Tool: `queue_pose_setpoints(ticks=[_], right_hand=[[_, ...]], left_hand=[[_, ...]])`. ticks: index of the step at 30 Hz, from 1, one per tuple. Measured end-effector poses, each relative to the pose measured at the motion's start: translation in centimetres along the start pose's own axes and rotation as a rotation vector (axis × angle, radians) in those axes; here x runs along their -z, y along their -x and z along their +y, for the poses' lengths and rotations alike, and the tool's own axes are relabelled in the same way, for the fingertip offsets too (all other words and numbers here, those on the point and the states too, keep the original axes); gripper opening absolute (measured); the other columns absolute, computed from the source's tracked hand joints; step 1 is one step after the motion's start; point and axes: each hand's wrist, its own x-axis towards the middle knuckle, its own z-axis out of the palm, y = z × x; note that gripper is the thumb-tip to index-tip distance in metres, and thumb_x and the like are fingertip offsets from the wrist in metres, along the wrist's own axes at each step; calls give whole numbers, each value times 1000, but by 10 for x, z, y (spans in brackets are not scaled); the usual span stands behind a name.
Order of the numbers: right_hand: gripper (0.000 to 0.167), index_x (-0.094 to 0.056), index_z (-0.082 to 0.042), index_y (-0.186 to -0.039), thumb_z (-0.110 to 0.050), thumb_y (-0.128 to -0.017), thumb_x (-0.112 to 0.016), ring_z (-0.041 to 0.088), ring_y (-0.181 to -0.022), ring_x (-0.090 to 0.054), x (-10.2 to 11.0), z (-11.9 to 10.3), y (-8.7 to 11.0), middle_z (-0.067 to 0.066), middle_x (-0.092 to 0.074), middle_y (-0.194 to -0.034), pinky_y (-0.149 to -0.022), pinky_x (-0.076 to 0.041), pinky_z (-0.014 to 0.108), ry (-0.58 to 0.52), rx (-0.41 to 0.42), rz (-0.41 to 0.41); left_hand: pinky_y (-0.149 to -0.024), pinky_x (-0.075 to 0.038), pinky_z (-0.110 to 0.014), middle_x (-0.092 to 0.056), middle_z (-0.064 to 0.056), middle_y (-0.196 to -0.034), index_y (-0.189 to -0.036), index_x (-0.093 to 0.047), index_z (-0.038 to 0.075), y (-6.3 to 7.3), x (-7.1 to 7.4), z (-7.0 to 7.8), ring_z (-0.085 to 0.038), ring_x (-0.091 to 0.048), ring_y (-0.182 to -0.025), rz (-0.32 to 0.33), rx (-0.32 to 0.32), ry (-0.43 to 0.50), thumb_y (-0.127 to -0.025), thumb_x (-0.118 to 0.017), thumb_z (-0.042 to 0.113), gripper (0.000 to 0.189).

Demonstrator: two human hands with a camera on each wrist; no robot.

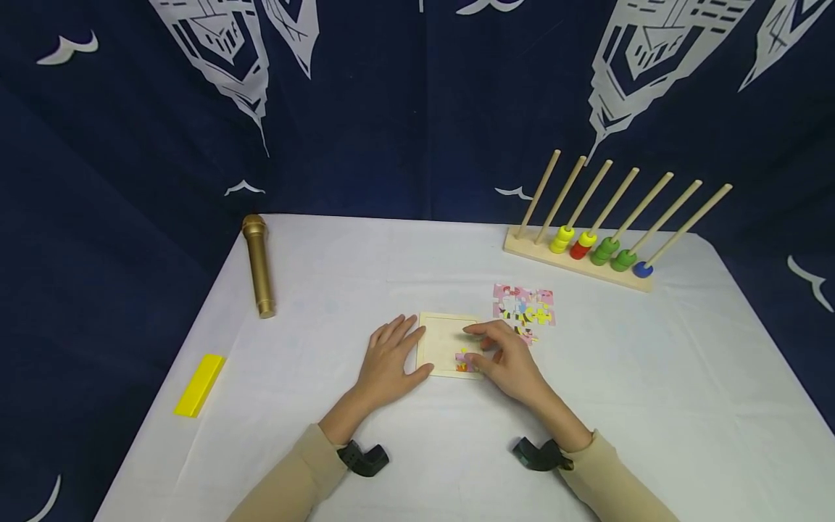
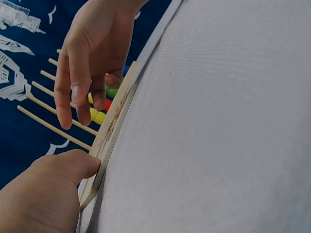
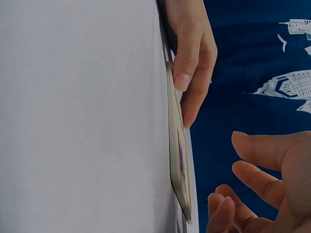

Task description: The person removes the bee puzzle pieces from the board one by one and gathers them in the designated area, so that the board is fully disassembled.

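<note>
A shallow wooden puzzle board [image 1: 438, 342] lies on the table between both hands. In its lower right corner sit pink, yellow and orange jigsaw pieces [image 1: 462, 362], partly covered by the right thumb in the head view. My left hand [image 1: 388, 361] rests at the board's left side, fingers spread and thumb touching the edge [image 2: 93, 172]. Over the board's right side hovers my right hand [image 1: 512, 361], fingers loosely bent and apart. Nothing shows between its fingers [image 3: 260, 182] in the right wrist view. Beyond it lie more pink and yellow jigsaw pieces [image 1: 522, 301], grouped together, some partly hidden by the hand.
A wooden peg stand [image 1: 574, 267] with coloured beads stands at the back right. At the left lie a gold microphone [image 1: 259, 268] and a yellow block [image 1: 199, 386]. A white cloth covers the table [image 1: 326, 290]; a dark blue patterned curtain [image 1: 365, 130] hangs behind.
</note>
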Motion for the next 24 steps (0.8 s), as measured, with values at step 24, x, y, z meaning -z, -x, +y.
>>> queue_pose_setpoints(ticks=[24], right_hand=[[31, -72, -8, -108, -8, -78, -80, 12, -79, -50, -15, 10, 4, 3, -61, -93, -69, -43, 23, 165, 45, -55]], left_hand=[[-114, -25, -52, -43, -12, -152, -139, -55, 6, 0, 1, 1, -31, -33, -144, -23, 13, 20, -86, -66, 42, 64]])
